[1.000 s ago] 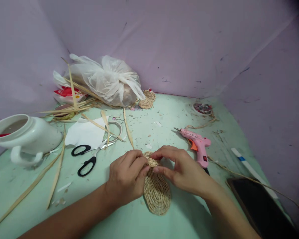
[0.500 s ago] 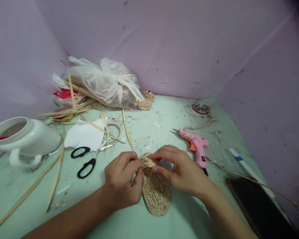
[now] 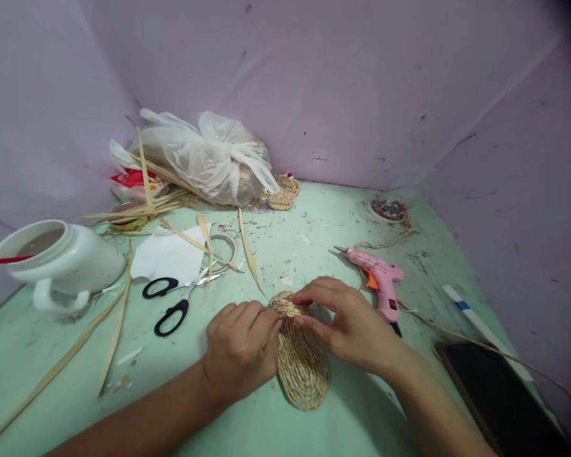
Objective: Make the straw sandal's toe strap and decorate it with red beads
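A small woven straw slipper [image 3: 304, 368] lies on the table in front of me, its coiled sole toward me and a braided band across its far end. My left hand [image 3: 242, 346] is closed at the left edge of the band, thumb against fingers; what lies inside the pinch is hidden. My right hand [image 3: 345, 320] grips the band's right side between thumb and fingertips. Beyond my left hand a flat straw strip [image 3: 248, 251] runs toward the slipper. Right of the slipper rests a pink glue gun [image 3: 385, 285] with an orange trigger.
Black-handled scissors [image 3: 174, 317], white paper [image 3: 164, 254] and a tape roll [image 3: 232, 244] lie left. A white mug [image 3: 88, 263] stands far left. Behind are a plastic bag [image 3: 214, 158] and tiny woven slippers [image 3: 283, 193]. A phone [image 3: 495, 400] and bead dish [image 3: 387, 211] are right.
My left hand has turned more knuckles-up, its fingers curled tighter at the band's left edge. My right hand stays on the band. The whole view has shifted slightly.
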`<state>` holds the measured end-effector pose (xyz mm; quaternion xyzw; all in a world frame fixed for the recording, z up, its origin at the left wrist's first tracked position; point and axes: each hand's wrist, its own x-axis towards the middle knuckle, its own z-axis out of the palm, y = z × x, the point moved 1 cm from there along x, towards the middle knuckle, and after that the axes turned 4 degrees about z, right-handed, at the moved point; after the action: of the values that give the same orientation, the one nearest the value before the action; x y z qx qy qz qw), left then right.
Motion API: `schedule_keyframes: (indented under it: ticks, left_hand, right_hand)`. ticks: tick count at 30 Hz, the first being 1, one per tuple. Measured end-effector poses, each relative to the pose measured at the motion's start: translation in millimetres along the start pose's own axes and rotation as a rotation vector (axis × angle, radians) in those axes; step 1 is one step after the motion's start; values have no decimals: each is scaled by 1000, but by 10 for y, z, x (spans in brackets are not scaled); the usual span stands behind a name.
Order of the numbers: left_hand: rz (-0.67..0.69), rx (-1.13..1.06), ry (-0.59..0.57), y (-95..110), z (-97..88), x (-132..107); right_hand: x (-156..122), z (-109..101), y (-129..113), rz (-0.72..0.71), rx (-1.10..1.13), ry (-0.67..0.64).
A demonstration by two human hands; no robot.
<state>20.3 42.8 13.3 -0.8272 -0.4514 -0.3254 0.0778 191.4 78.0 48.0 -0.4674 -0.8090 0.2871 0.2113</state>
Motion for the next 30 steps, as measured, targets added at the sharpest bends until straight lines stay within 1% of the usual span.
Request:
schedule_keyframes:
  ticks: [3,7,10,14,16,19,23,26,30]
  left_hand:
    - [-69,-91,-15,-2,2,-11]
    - [-208,-246,-47,-29,28,-6]
    - [-317,-415,-84,-69,53,11]
    - [-508,-707,-210,-141,33,70]
    - [-605,-806,-215,-180,-14,114]
    - [-739,-807,-174,-230,-99,179]
    - [-883,-774,-177,-262,-183,189]
    - [-915,-811,-230,-265,-214,131]
    - [-882,-870,-301,-263,-220,63]
  right_hand:
    - [5,-5,-8,-1,-1,-13]
    - [17,-5,-17,1,-6,-40]
    - [19,0,-13,-10,-21,-43]
    - [18,8,3,-11,-25,-45]
    - [17,8,9,-2,-18,-47]
    - [11,0,14,1,-20,-45]
    - [2,-7,14,3,-26,-45]
    - [-1,1,5,9,-28,-50]
    - [-5,14,-1,5,-34,-42]
